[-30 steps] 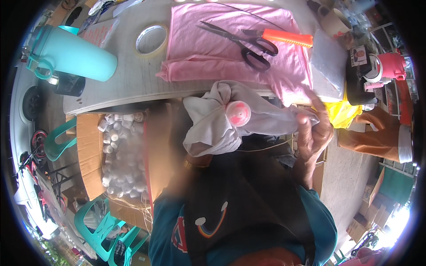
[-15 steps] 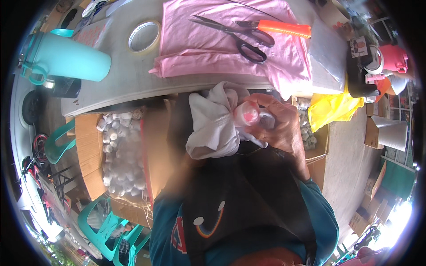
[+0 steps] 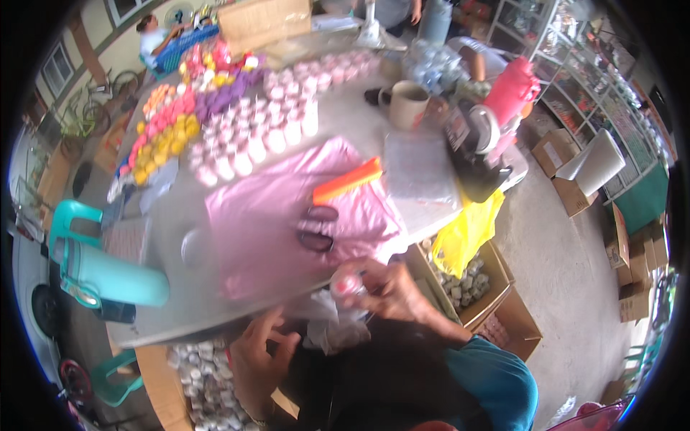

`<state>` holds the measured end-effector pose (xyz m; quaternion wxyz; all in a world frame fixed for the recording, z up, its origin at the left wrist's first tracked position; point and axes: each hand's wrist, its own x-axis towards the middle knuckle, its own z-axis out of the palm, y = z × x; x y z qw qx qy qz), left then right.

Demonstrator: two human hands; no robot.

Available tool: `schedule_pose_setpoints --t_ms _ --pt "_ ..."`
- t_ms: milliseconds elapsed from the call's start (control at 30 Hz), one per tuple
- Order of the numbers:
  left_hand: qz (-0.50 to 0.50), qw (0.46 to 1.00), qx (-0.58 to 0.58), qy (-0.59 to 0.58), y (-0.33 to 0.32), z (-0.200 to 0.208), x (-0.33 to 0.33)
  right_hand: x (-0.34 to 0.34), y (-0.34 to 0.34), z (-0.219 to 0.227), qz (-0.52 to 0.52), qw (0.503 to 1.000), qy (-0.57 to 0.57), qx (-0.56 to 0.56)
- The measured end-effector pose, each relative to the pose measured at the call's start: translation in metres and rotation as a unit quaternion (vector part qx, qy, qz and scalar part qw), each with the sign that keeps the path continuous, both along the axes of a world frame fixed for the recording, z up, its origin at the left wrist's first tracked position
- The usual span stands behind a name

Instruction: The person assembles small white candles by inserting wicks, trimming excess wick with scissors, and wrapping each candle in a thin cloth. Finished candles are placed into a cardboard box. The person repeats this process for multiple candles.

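Note:
My right hand (image 3: pixel 397 293) is closed around a small whitish container (image 3: pixel 348 286) with a pink-red spot on its end, holding it just off the table's near edge. Below the container hangs a crumpled white cloth (image 3: pixel 335 329); whether the right hand also grips it is unclear. To the left of the cloth, my left hand (image 3: pixel 260 355) is open, thumb and fingers apart, with nothing in it. Ahead on the table lies a pink cloth (image 3: pixel 269 237), bearing black-handled scissors (image 3: pixel 318 228) and an orange cutter knife (image 3: pixel 348 181).
Rows of small pinkish containers (image 3: pixel 255 133) and coloured bundles (image 3: pixel 167 147) cover the table's far side. A turquoise tumbler (image 3: pixel 115 274) lies left. A mug (image 3: pixel 408 106) and yellow plastic bag (image 3: pixel 467 230) are right. Cardboard boxes (image 3: pixel 162 388) of small containers flank me. People are farther back.
The view has tilted up and turned, bringing in the far table. My left hand now shows, apart from the white cloth. My right hand still holds the container.

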<state>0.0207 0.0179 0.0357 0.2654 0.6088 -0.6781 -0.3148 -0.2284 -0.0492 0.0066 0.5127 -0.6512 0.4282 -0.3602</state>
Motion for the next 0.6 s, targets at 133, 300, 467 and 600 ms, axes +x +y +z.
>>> schedule_pose_setpoints --t_ms 133,300,467,600 --pt "-0.099 0.977 -0.078 0.17 -0.021 -0.024 -0.031 0.022 0.001 0.007 0.035 0.989 0.023 -0.143" --pt "-0.059 0.959 -0.097 0.26 -0.031 -0.052 -0.05 0.016 0.003 0.001 0.114 0.991 -0.054 -0.035" --pt "0.02 0.914 -0.042 0.403 -0.026 -0.033 -0.037 0.017 0.001 0.008 0.073 0.992 -0.087 0.049" --pt "0.0 0.952 -0.116 0.283 -0.031 -0.023 -0.04 0.027 -0.003 0.017 0.082 0.993 -0.037 -0.072"
